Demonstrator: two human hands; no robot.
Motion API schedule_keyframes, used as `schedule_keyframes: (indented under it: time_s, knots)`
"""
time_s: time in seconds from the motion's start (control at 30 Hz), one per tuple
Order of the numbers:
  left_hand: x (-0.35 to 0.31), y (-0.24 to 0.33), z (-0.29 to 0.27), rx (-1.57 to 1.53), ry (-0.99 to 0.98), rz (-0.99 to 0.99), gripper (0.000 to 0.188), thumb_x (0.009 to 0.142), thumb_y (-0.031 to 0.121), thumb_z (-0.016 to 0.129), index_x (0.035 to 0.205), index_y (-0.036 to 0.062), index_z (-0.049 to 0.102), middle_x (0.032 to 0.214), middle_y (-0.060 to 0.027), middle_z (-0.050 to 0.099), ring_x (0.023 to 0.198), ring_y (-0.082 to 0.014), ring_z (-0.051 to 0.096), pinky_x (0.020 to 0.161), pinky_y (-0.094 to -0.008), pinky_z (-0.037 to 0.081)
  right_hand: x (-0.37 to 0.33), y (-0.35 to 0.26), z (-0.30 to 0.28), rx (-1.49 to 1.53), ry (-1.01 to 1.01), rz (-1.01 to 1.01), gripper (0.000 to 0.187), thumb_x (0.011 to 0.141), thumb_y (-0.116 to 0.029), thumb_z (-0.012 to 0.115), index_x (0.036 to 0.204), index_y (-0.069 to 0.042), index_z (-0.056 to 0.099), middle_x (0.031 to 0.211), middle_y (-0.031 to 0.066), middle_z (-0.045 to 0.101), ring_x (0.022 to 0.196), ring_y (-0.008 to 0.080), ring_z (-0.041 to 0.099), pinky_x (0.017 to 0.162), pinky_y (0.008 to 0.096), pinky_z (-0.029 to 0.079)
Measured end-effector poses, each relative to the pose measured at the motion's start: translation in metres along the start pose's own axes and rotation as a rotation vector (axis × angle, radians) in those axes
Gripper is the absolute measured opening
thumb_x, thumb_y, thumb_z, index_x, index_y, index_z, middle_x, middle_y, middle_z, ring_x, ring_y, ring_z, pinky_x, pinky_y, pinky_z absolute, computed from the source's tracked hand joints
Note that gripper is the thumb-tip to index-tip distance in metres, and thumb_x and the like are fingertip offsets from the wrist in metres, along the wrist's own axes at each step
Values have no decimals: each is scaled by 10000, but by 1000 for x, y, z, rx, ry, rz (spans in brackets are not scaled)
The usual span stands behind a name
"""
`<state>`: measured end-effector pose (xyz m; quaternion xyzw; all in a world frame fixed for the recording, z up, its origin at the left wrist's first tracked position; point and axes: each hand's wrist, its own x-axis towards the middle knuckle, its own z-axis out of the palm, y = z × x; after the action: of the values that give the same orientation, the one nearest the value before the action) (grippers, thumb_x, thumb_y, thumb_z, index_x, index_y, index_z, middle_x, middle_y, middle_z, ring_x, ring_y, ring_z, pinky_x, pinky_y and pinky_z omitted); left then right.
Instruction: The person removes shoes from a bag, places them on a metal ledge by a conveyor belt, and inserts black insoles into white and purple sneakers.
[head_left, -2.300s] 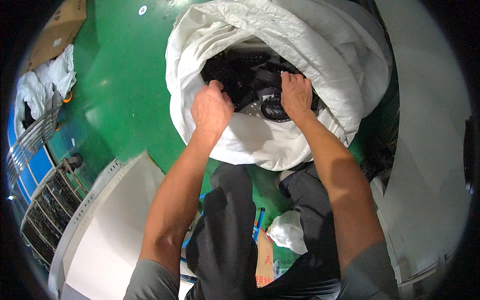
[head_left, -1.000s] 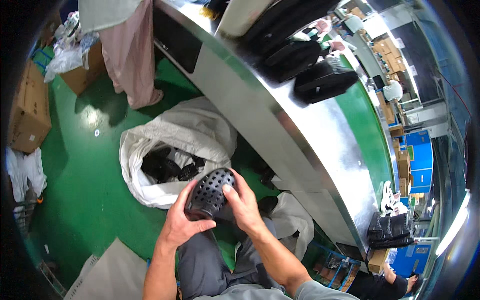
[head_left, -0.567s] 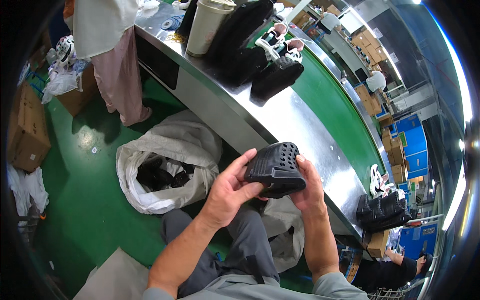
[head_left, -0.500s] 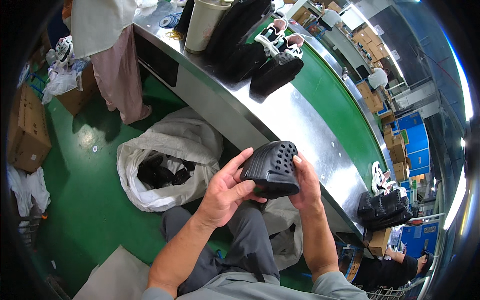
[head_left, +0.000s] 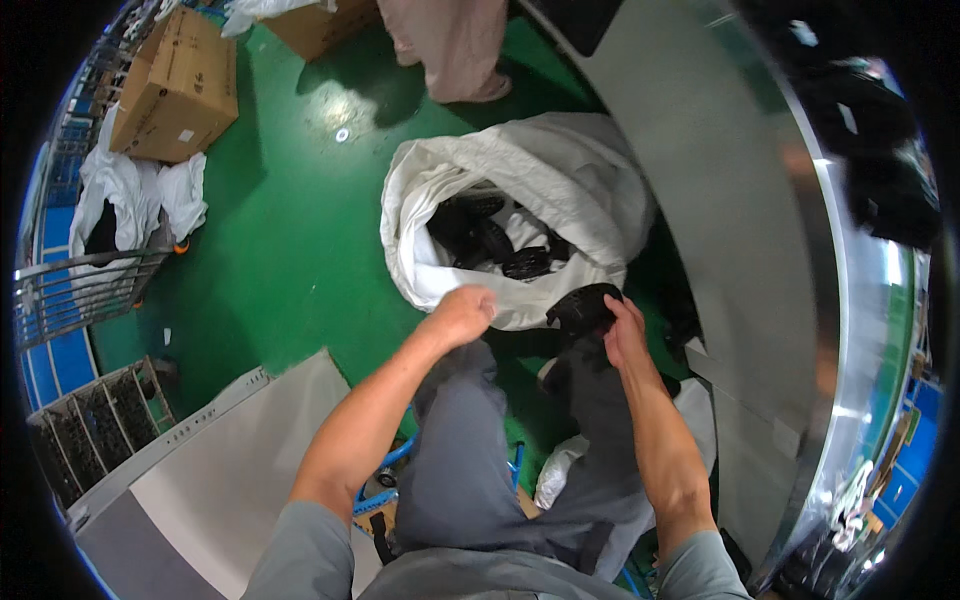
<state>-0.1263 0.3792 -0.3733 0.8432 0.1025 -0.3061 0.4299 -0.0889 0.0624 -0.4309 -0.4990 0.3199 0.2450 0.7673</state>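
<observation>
My right hand (head_left: 626, 328) grips a black perforated shell-like piece (head_left: 582, 311) by its right end, above my knee and beside the near rim of a white woven sack (head_left: 430, 285). My left hand (head_left: 462, 315) is curled closed at the sack's near-left rim, apart from the black piece; what its fingers hold, if anything, is hidden. Inside the sack lie several black pieces (head_left: 490, 238), some with holes, among white material.
A metal-edged workbench (head_left: 815, 300) runs along my right, with black items (head_left: 880, 190) on it. Someone's legs (head_left: 455, 45) stand beyond the sack. To the left are a cardboard box (head_left: 185, 90), a wire cart (head_left: 95, 285) and a grey-white panel (head_left: 240, 450).
My view has swung down and left, off the bench top. My left hand has let go of the black piece; my right hand has lowered it beside the sack.
</observation>
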Motion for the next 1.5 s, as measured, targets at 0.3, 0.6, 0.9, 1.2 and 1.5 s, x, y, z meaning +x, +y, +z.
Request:
schedule_keyframes:
  time_s: [0.3,0.6,0.9,1.2,1.5]
  knots:
    - [161,-156,29,-468,432,-597,614,922,416,688,1204,-124,609,1051,-201,687,922,-289,650,854,-371,512,155,80,49,-204,59,233,404,916,-233,669,1253,-25,591,1158,124,650,1031,277,644,870,436,535]
    - [207,-153,-14,355,259,-597,594,923,509,605,952,-77,694,1019,-310,682,1048,-430,650,936,-470,505,240,52,16,-501,296,327,148,925,-180,564,853,-60,614,681,42,555,489,131,438,428,265,351]
    - [300,-40,-14,-48,296,349,506,885,383,708,1241,61,546,1162,-237,654,1082,-412,623,910,-468,499,259,-114,60,-301,49,-648,465,1014,-392,469,1308,-34,518,1155,172,664,938,312,662,854,461,510]
    - [309,68,-60,518,379,702,547,868,270,705,1359,77,563,1366,-210,549,1310,-383,477,1039,-449,449,264,-97,15,-1990,334,-1138,640,957,-547,571,1166,53,649,1171,244,667,1096,375,643,999,449,452]
    - [361,-9,-17,926,567,168,812,889,389,639,1578,180,264,1407,-200,516,1286,-380,491,1099,-649,278,241,-66,73,-2086,50,-609,784,852,-601,672,1237,76,587,1234,307,618,1134,427,625,1019,482,473]
